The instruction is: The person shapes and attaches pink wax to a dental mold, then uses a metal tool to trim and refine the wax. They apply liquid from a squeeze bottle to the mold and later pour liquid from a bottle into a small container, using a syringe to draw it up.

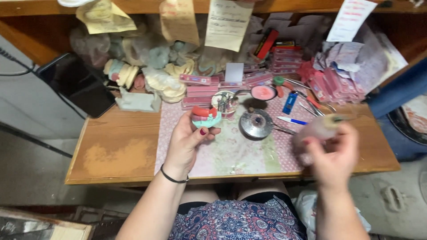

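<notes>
The left hand (pixel 187 142) grips a dental cast (pixel 206 117) with a red wax rim, raised above the patterned mat (pixel 231 153); the right hand (pixel 331 153), blurred, closes around a slim tool (pixel 340 118); by my judgement, wax work is mid-way, with the burner (pixel 257 123) close by.

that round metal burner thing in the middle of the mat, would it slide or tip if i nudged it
The round metal burner looks low and wide, so it would probably slide rather than tip. Its smooth base on the plastic mat may slip easily. It seems fairly heavy for its size.
</notes>
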